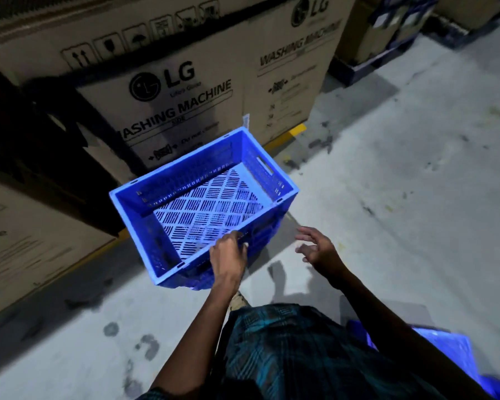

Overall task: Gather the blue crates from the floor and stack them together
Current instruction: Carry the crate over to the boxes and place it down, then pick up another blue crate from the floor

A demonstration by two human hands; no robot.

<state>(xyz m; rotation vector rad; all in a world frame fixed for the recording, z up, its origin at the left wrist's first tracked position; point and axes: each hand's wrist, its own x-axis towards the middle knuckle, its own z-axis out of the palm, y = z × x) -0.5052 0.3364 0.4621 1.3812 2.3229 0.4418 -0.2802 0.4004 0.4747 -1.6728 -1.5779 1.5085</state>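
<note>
Left hand grips near rim of blue crate, frame centre. Right hand open, empty. Suggest right takes the rim too, keep crate level.

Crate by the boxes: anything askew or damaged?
The crate sits skewed to the cardboard boxes, apparently atop another crate. No visible damage. Left hand grips its near rim; right hand hovers open.

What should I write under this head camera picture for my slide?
Left hand grips the blue crate's near rim beside washing machine cartons; right hand hovers open.
</note>
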